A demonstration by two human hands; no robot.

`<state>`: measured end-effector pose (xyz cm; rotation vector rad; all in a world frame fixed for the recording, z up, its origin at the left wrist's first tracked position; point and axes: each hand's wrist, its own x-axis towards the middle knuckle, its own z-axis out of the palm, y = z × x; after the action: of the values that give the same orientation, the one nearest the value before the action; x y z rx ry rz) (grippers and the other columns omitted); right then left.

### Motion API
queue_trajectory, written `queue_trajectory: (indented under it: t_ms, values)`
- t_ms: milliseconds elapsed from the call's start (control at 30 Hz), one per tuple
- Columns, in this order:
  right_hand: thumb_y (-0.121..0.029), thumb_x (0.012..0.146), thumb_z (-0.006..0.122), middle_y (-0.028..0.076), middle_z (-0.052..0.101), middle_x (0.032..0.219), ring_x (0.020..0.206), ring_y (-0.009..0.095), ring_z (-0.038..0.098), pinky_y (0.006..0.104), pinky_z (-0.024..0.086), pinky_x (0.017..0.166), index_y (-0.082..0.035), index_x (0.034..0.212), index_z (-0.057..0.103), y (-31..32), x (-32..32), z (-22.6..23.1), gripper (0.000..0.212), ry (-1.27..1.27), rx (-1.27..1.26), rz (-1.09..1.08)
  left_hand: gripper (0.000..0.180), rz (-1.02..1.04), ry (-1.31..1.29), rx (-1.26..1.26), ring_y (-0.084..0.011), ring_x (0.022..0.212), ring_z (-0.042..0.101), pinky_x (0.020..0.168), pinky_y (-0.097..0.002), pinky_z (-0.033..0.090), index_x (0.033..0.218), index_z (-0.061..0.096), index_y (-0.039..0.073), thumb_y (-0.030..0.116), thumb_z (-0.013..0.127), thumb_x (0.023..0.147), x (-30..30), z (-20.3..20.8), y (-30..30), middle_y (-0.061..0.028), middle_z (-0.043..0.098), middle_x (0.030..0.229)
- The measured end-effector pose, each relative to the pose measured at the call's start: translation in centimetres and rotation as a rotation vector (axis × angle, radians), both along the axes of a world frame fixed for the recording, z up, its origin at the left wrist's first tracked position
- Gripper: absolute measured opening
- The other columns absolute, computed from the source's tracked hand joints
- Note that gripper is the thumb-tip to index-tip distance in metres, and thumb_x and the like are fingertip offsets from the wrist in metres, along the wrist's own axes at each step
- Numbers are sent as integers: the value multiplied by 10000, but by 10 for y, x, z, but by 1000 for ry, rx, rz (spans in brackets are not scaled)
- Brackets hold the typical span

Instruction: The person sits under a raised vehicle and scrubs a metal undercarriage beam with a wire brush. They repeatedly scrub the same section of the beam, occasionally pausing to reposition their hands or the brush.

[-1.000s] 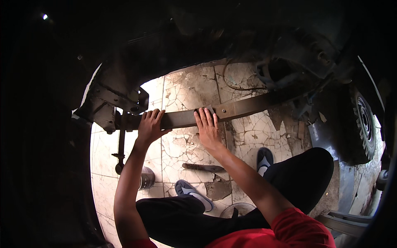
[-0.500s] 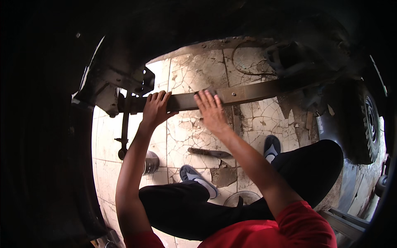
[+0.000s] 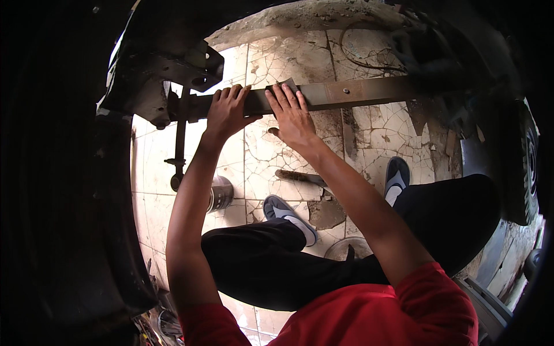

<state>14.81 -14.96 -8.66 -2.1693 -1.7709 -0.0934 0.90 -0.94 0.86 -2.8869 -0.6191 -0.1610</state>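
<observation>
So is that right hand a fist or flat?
Flat: the right hand has its fingers stretched out straight across the metal bar.

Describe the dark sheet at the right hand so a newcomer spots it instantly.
Find the long metal bar crossing the upper half of the view. Follow it to the right hand, laid flat near the middle of its visible length; the dark sheet is partly hidden under that hand. Against the bar's long straight edges, its thin corner stands out, poking past the upper edge.
</observation>
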Motion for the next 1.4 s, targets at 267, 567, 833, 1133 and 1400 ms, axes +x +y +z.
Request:
queue_trajectory:
  t_ms: [267, 567, 833, 1133, 1400]
  values:
    - [-266, 809, 835, 115, 187, 1692, 1564, 296, 160, 501, 133, 1274, -123, 1626, 200, -60, 76, -12, 1044, 72, -36, -163, 847, -77, -55, 86, -302, 1149, 590, 1009, -439, 453, 1393, 552, 111, 568, 827, 736, -4, -9, 7, -104, 607, 1272]
    - [-202, 904, 698, 163, 184, 1688, 1559, 339, 176, 521, 142, 1265, -149, 1637, 189, -8, 4, 8, 894, -22, -91, -162, 849, -82, -41, 105, -290, 1131, 609, 980, -438, 457, 1358, 582, 103, 593, 829, 711, 3, -5, 7, -106, 626, 1246]
    - [-96, 968, 492, 262, 249, 1643, 1540, 396, 209, 534, 169, 1251, -73, 1614, 259, -28, 12, 6, 687, -83, -50, -157, 838, -55, -26, 97, -309, 1152, 601, 1005, -458, 450, 1364, 581, 98, 532, 863, 706, -3, -10, 9, -108, 621, 1285]
    - [-115, 947, 530, 200, 235, 1665, 1549, 359, 201, 556, 91, 1263, -75, 1605, 276, -47, 45, -7, 706, 43, -40, -197, 828, -86, 14, 145, -318, 1145, 603, 1005, -450, 454, 1368, 569, 83, 531, 851, 731, 1, -7, 6, -108, 625, 1271]
    - [-13, 905, 467, 131, 204, 1688, 1557, 318, 182, 548, 98, 1272, -112, 1624, 223, 4, 17, 7, 766, 143, -45, -134, 820, -114, -7, 159, -324, 1122, 616, 974, -466, 467, 1355, 573, 80, 529, 852, 729, 1, -8, 9, -117, 631, 1258]
